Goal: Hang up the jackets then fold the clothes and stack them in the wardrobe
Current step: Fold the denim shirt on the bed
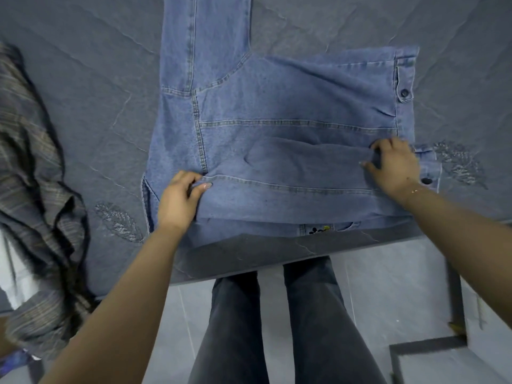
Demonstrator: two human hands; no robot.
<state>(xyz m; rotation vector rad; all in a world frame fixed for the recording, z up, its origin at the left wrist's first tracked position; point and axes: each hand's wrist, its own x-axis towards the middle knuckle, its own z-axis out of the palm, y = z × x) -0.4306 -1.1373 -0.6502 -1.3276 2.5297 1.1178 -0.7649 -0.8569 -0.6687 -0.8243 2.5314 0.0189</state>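
A light blue denim jacket lies back-up on the grey bed cover, one sleeve stretching away at the top. Its near side is folded over the back panel. My left hand grips the folded edge near the shoulder seam, thumb on top and fingers curled under. My right hand pinches the same fold near the buttoned waistband at the right. A small embroidered patch peeks out under the near edge.
A crumpled grey plaid garment lies at the bed's left side, over something white. The bed's near edge runs just below the jacket. My legs in dark trousers stand on a grey tiled floor. A dark frame lies bottom right.
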